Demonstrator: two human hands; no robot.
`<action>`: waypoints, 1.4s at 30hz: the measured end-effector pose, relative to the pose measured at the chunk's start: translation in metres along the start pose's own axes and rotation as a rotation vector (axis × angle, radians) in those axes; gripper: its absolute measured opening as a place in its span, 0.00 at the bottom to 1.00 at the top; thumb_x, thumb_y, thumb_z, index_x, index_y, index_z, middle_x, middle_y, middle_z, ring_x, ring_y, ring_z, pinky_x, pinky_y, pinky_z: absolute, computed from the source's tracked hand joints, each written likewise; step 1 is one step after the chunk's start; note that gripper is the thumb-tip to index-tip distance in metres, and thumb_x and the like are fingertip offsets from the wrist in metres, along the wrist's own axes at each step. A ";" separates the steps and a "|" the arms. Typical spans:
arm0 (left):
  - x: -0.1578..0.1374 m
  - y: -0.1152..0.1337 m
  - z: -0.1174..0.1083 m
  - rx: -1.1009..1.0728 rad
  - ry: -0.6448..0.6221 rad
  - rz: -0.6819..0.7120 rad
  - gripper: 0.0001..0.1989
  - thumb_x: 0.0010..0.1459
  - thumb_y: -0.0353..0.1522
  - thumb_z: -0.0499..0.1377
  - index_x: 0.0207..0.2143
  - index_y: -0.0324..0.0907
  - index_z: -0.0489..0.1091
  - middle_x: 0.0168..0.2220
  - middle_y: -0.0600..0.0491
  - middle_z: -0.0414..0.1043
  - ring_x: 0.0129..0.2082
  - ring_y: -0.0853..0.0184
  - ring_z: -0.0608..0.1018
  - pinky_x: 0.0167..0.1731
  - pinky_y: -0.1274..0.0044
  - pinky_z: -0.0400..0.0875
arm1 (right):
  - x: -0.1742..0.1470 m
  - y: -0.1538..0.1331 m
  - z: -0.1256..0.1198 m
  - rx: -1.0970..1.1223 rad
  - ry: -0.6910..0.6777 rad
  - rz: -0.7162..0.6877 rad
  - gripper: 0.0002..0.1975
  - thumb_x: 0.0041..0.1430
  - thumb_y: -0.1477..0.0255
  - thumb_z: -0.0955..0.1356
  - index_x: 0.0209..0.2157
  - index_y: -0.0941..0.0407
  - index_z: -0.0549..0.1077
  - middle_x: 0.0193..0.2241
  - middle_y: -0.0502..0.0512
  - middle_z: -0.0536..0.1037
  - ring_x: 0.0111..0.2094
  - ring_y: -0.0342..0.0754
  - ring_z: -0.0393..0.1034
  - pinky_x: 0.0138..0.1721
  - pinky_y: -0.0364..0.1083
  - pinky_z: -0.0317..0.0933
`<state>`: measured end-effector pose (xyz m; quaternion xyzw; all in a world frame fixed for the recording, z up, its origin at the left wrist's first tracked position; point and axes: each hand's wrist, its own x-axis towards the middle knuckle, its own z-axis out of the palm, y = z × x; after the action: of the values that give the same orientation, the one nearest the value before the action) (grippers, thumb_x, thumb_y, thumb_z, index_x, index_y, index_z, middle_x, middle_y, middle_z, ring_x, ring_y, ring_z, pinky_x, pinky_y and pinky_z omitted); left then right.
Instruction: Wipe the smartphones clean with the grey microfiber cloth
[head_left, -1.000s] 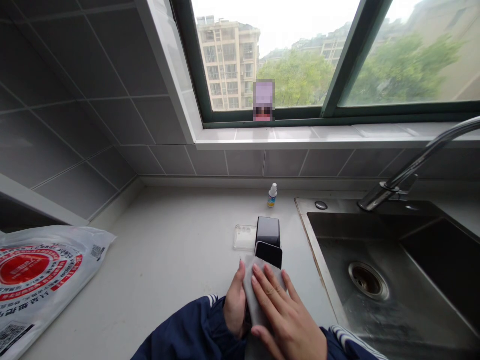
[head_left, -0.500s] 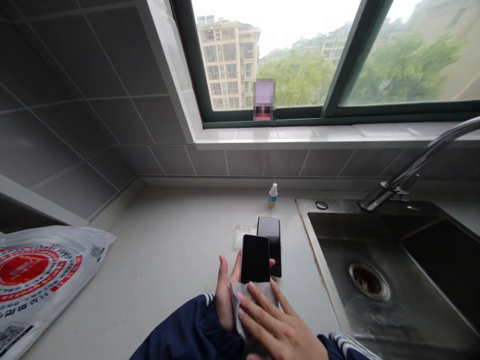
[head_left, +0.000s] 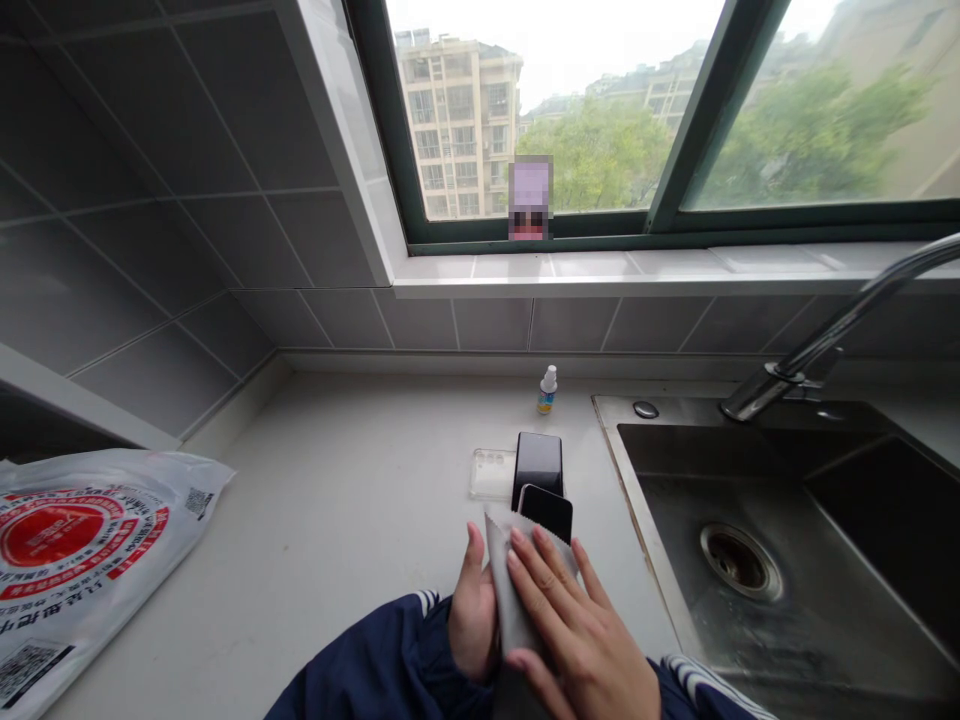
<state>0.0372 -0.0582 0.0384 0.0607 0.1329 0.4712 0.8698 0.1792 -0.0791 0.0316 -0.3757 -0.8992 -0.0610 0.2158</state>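
Observation:
A black-screened smartphone (head_left: 547, 513) rests in my left hand (head_left: 474, 618), its top edge showing and its lower part covered. The left thumb points up along the phone's left side; the other fingers are hidden behind it. Over the screen lies a grey cloth (head_left: 510, 595) with a zigzag edge. My right hand (head_left: 581, 625) presses this cloth flat against the phone, fingers stretched across it and thumb low. Just beyond, a second dark phone or glossy slab (head_left: 538, 462) lies on the counter, partly hidden by the held phone. Beside it is a clear phone case (head_left: 491, 474).
A small white-capped spray bottle (head_left: 547, 392) stands on the pale counter (head_left: 360, 470) near the wall. To the right are a steel sink (head_left: 795, 520) and a chrome faucet (head_left: 810, 350). A printed plastic bag (head_left: 82, 560) lies at the left, below a window (head_left: 600, 150).
The cloth and my right hand have moved up the screen, covering more of it. The held phone has tilted, its top now leaning right and lower in view.

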 end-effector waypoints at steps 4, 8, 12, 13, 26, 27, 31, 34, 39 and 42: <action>-0.001 -0.002 -0.004 0.119 -0.072 0.004 0.37 0.59 0.55 0.51 0.61 0.40 0.64 0.65 0.45 0.60 0.69 0.52 0.49 0.67 0.62 0.31 | 0.000 0.004 -0.001 0.007 -0.006 0.135 0.35 0.68 0.62 0.61 0.68 0.65 0.48 0.68 0.63 0.51 0.69 0.61 0.41 0.68 0.58 0.27; -0.002 -0.001 -0.004 0.238 0.001 0.053 0.33 0.62 0.51 0.51 0.61 0.40 0.64 0.67 0.48 0.56 0.71 0.58 0.39 0.67 0.67 0.23 | -0.002 0.010 0.002 0.013 0.009 0.263 0.34 0.69 0.63 0.59 0.69 0.63 0.44 0.68 0.63 0.49 0.69 0.61 0.41 0.67 0.61 0.35; -0.003 0.000 -0.007 0.238 0.043 0.043 0.32 0.60 0.49 0.55 0.60 0.38 0.66 0.65 0.47 0.60 0.71 0.59 0.39 0.67 0.68 0.24 | -0.004 0.014 0.004 0.030 0.037 0.367 0.34 0.69 0.64 0.59 0.70 0.60 0.41 0.69 0.63 0.48 0.69 0.62 0.40 0.65 0.64 0.41; -0.003 0.000 -0.008 0.202 0.045 0.038 0.34 0.59 0.50 0.56 0.60 0.38 0.65 0.65 0.47 0.60 0.71 0.58 0.40 0.67 0.67 0.25 | -0.004 0.014 0.004 0.042 0.051 0.378 0.34 0.69 0.64 0.59 0.70 0.60 0.41 0.69 0.63 0.48 0.69 0.63 0.39 0.65 0.65 0.41; -0.003 0.000 0.003 0.212 0.057 0.146 0.25 0.63 0.47 0.53 0.55 0.42 0.72 0.62 0.50 0.65 0.68 0.58 0.54 0.68 0.69 0.33 | -0.004 0.008 0.003 0.110 -0.030 0.170 0.36 0.68 0.63 0.60 0.69 0.65 0.43 0.69 0.66 0.45 0.69 0.63 0.38 0.67 0.59 0.42; -0.002 0.000 0.001 0.204 0.099 0.148 0.25 0.63 0.46 0.53 0.54 0.42 0.73 0.62 0.50 0.66 0.68 0.59 0.54 0.68 0.70 0.33 | -0.004 0.006 0.003 0.102 -0.043 0.139 0.37 0.68 0.62 0.61 0.69 0.66 0.44 0.69 0.67 0.45 0.69 0.63 0.38 0.67 0.59 0.41; -0.001 0.002 -0.002 0.122 0.152 0.112 0.31 0.61 0.50 0.53 0.57 0.39 0.69 0.59 0.45 0.69 0.66 0.55 0.59 0.68 0.65 0.40 | -0.005 0.002 0.006 0.068 -0.056 0.004 0.39 0.67 0.57 0.62 0.68 0.68 0.48 0.68 0.68 0.49 0.69 0.63 0.41 0.68 0.59 0.37; 0.002 0.007 0.002 0.067 0.115 0.083 0.35 0.61 0.52 0.51 0.60 0.36 0.65 0.54 0.40 0.72 0.61 0.53 0.68 0.65 0.63 0.49 | -0.003 0.002 0.007 0.050 -0.025 -0.069 0.40 0.66 0.53 0.62 0.67 0.68 0.53 0.67 0.67 0.52 0.68 0.63 0.43 0.68 0.59 0.35; 0.002 0.017 0.013 0.053 0.132 0.107 0.40 0.62 0.54 0.45 0.65 0.34 0.53 0.47 0.37 0.76 0.43 0.56 0.79 0.54 0.63 0.64 | 0.001 0.003 0.002 0.066 0.018 -0.169 0.37 0.65 0.51 0.62 0.64 0.66 0.60 0.65 0.63 0.58 0.68 0.60 0.47 0.68 0.58 0.36; 0.002 0.020 0.017 0.053 0.144 0.137 0.40 0.62 0.55 0.43 0.67 0.37 0.49 0.46 0.37 0.76 0.39 0.58 0.80 0.50 0.64 0.67 | 0.001 0.004 -0.001 0.079 0.025 -0.188 0.34 0.66 0.54 0.63 0.63 0.65 0.62 0.65 0.62 0.59 0.67 0.60 0.48 0.68 0.58 0.38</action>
<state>0.0268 -0.0453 0.0586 0.0588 0.2030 0.5290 0.8219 0.1814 -0.0756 0.0329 -0.2803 -0.9293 -0.0502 0.2350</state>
